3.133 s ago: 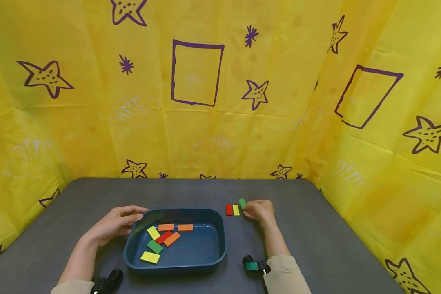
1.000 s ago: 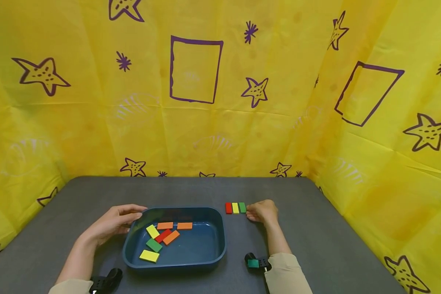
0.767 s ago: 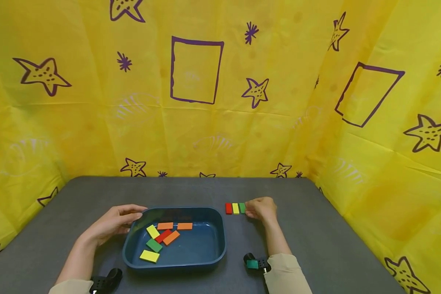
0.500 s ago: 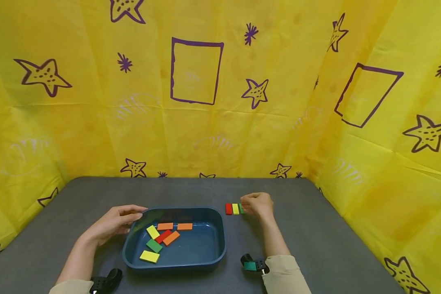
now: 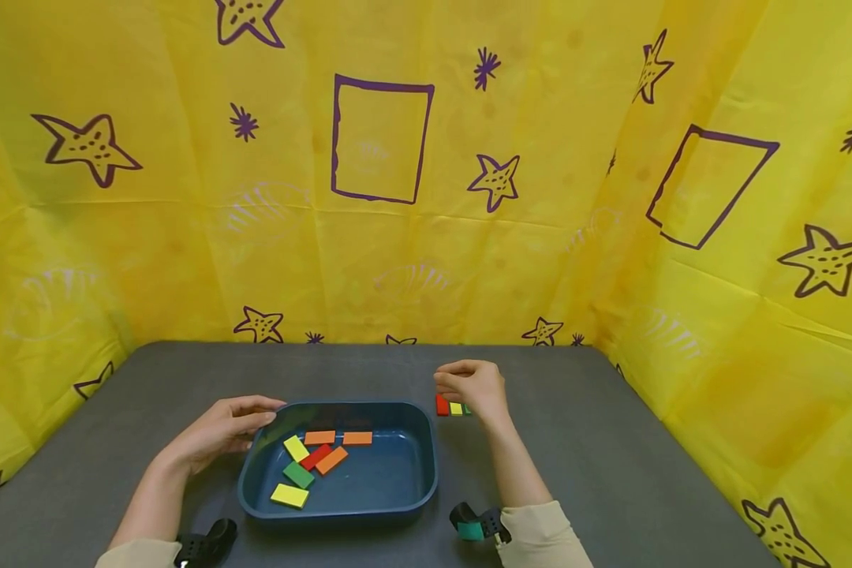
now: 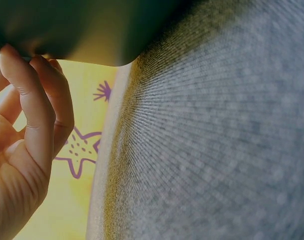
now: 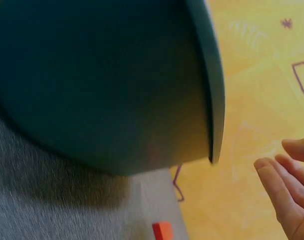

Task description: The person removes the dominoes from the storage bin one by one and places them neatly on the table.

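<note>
At the back left corner of a dark blue tray [image 5: 426,473], my left hand [image 5: 220,434] holds the rim. In the left wrist view the bent fingers [image 6: 34,110] meet the tray's outer wall. My right hand [image 5: 477,390] hovers past the tray's back right corner, over a short row of small flat tiles on the table. In that row lie a red tile [image 5: 442,406], a yellow tile [image 5: 457,409] and a green tile [image 5: 468,410], partly hidden by the hand. The right wrist view shows its thumb apart from the fingers [image 7: 279,185], nothing between them.
Inside the tray lie two yellow tiles, the nearer a yellow tile [image 5: 289,495], a green tile [image 5: 299,475], a red tile [image 5: 315,457] and three orange ones, including an orange tile [image 5: 358,438]. The grey table [image 5: 575,473] ends at yellow curtains [image 5: 397,260].
The green tile has gone from tilted to straight beside the yellow one. My right hand has let go of it and moved up and left over the row. The left hand stays put.
</note>
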A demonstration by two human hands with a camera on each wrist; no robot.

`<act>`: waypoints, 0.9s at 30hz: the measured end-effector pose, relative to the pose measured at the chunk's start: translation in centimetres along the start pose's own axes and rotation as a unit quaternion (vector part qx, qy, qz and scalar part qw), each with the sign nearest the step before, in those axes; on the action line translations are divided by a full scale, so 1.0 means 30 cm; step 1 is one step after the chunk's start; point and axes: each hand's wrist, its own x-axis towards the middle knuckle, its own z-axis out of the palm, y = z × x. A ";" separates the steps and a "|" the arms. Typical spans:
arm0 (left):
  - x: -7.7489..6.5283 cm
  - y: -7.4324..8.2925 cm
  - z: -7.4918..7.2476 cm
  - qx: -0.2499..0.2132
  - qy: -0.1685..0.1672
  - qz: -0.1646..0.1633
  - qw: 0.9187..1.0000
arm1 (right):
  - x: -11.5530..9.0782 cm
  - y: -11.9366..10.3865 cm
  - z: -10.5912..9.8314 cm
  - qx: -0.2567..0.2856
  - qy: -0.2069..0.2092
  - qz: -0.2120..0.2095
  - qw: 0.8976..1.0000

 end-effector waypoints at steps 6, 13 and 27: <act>0.001 -0.004 0.000 0.001 -0.002 0.001 1.000 | -0.015 -0.012 0.026 0.028 -0.047 -0.007 0.998; -0.001 -0.003 -0.001 -0.001 -0.002 0.003 1.000 | -0.031 -0.010 0.073 0.045 -0.114 -0.019 0.992; -0.005 0.005 0.003 0.002 0.002 0.006 1.000 | -0.057 0.035 0.175 0.022 -0.190 -0.035 0.981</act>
